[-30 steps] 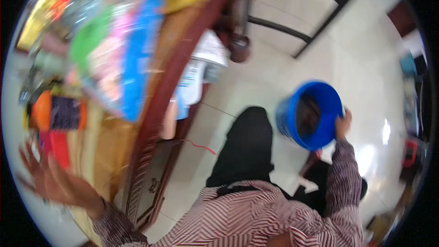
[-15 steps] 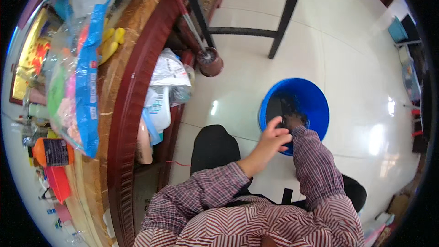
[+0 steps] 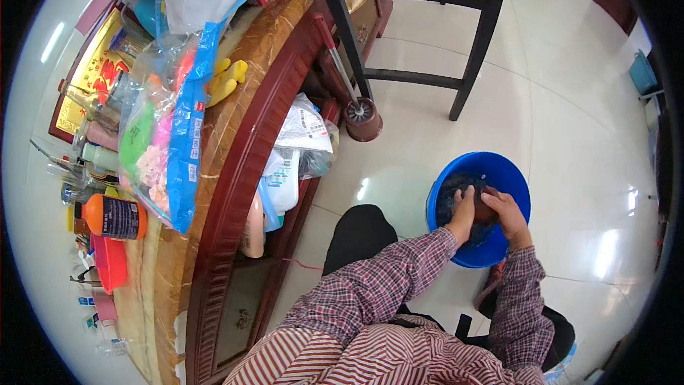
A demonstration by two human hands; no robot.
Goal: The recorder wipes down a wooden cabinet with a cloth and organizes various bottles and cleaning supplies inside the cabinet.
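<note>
A blue bucket (image 3: 522, 196) stands on the floor before my knees, with water and something dark inside. Both hands are in its mouth, facing each other. My left hand (image 3: 462, 215) is curved at the left, thumb and fingers pointing away from me. My right hand (image 3: 509, 215) curls from the right, fingers bent inward. Between them shows a dark brownish, wet-looking thing (image 3: 484, 208); its kind is too unclear to name. The fingertips partly disappear behind it and in the shadow of the bucket.
On the left runs a brown cabinet (image 3: 235, 142) holding a blue-edged plastic bag (image 3: 187, 135), yellow gloves (image 3: 226, 82) and an orange bottle (image 3: 114, 216). White packages and bottles (image 3: 283, 182) fill its shelf. A toilet brush (image 3: 363, 120) and a black chair (image 3: 413, 78) stand farther off.
My left hand has gone from above the bucket's near-left rim down into its mouth. My right hand has risen from deep inside and now shows. The whole view has shifted.
</note>
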